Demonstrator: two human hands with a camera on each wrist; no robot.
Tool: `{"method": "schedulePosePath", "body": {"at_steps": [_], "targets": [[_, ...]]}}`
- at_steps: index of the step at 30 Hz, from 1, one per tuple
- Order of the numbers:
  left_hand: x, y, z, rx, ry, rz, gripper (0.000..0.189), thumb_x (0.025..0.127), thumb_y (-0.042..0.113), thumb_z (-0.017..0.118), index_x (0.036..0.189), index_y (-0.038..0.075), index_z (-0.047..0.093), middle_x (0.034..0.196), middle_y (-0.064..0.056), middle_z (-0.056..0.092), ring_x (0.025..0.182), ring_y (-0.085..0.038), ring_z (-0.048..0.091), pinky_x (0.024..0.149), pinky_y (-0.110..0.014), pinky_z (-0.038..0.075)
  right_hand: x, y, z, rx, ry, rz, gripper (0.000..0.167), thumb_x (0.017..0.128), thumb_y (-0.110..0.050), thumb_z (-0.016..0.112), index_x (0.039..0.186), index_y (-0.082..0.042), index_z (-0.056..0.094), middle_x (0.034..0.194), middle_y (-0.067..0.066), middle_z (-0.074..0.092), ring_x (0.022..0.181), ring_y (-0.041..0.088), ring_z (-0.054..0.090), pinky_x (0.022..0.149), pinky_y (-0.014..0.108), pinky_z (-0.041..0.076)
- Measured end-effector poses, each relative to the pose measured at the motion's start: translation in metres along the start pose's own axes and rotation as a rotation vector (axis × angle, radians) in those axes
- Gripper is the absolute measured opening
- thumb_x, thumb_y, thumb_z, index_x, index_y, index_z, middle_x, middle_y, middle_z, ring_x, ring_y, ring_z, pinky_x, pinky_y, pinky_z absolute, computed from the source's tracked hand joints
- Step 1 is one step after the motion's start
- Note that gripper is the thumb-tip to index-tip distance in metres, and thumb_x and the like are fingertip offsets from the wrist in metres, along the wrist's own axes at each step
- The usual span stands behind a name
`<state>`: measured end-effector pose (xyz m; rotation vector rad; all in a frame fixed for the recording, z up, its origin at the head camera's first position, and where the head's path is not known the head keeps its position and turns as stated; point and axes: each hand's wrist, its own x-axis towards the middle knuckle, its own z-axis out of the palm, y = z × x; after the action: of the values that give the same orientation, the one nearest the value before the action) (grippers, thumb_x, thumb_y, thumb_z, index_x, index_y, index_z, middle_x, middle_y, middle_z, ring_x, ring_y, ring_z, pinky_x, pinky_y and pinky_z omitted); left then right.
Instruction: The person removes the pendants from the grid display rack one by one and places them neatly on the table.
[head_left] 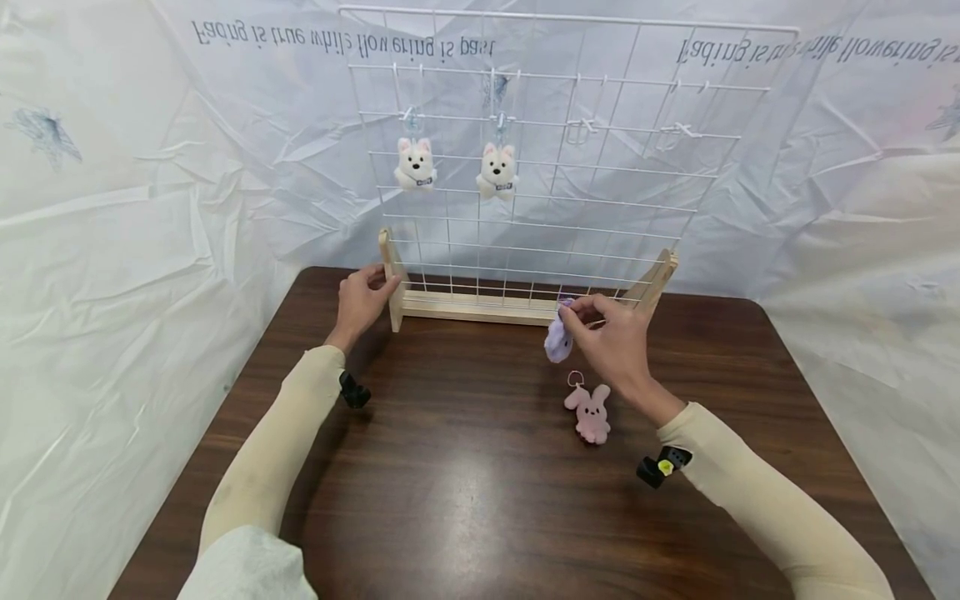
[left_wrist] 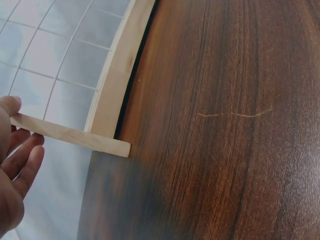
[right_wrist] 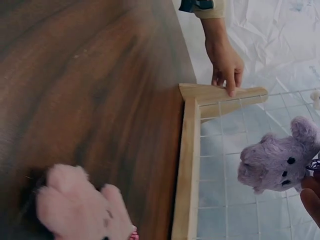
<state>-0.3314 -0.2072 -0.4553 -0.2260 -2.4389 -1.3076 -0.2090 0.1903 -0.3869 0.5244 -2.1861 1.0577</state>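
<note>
My left hand [head_left: 364,302] pinches the left wooden leg [head_left: 392,283] of a white wire grid rack; the left wrist view shows the thumb on one side of the wood [left_wrist: 75,136] and the fingers on the other. In my right hand [head_left: 611,333] a purple plush keychain [head_left: 557,340] hangs by its top, gripped between thumb and fingertips in front of the rack's lower bars. The right wrist view shows its dark eyes and rounded body [right_wrist: 272,162]. On the table below lies a pink plush bunny keychain [head_left: 592,415] with a metal ring at its ear.
Two white plush dog keychains [head_left: 416,165] hang from hooks on the left half of the wire grid [head_left: 600,208]. Further right, two hooks [head_left: 678,131] carry no plush. The rack stands along the back of the dark wooden table [head_left: 450,467], before a white printed cloth [head_left: 247,167].
</note>
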Motion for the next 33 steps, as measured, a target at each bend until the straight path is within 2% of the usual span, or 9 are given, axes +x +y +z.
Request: {"method": "schedulePosePath", "body": {"at_steps": [6, 10, 20, 33], "targets": [[0.000, 0.000, 0.000, 0.006, -0.002, -0.006, 0.044, 0.099, 0.029, 0.070, 0.133, 0.001, 0.066, 0.121, -0.020, 0.072, 0.108, -0.032, 0.072, 0.088, -0.051, 0.059, -0.015, 0.000, 0.002, -0.021, -0.032, 0.016, 0.009, 0.091, -0.013, 0.079, 0.089, -0.005, 0.076, 0.076, 0.003, 0.073, 0.064, 0.011, 0.065, 0.060, 0.010, 0.048], [0.000, 0.001, 0.000, 0.006, -0.003, -0.010, 0.044, 0.099, 0.029, 0.070, 0.133, 0.001, 0.066, 0.121, -0.020, 0.072, 0.108, -0.032, 0.072, 0.088, -0.051, 0.059, -0.028, -0.001, 0.003, -0.008, -0.048, 0.029, 0.009, 0.091, -0.015, 0.078, 0.089, -0.007, 0.076, 0.075, 0.001, 0.073, 0.062, 0.009, 0.066, 0.057, 0.011, 0.049], [0.001, 0.003, 0.000, -0.003, 0.003, -0.012, 0.044, 0.099, 0.027, 0.071, 0.134, 0.001, 0.066, 0.122, -0.021, 0.071, 0.110, -0.032, 0.071, 0.089, -0.051, 0.059, -0.053, 0.001, 0.006, -0.023, -0.098, 0.051, 0.008, 0.091, -0.017, 0.080, 0.089, -0.010, 0.076, 0.078, -0.002, 0.074, 0.066, 0.007, 0.069, 0.060, 0.012, 0.052], [0.001, -0.001, 0.001, -0.002, 0.008, 0.005, 0.046, 0.099, 0.031, 0.070, 0.133, 0.001, 0.066, 0.122, -0.021, 0.071, 0.110, -0.032, 0.071, 0.089, -0.050, 0.059, -0.079, -0.004, 0.014, -0.033, -0.207, 0.172, 0.006, 0.088, -0.019, 0.083, 0.087, -0.016, 0.077, 0.077, -0.008, 0.074, 0.064, 0.003, 0.067, 0.058, 0.018, 0.055]]}}
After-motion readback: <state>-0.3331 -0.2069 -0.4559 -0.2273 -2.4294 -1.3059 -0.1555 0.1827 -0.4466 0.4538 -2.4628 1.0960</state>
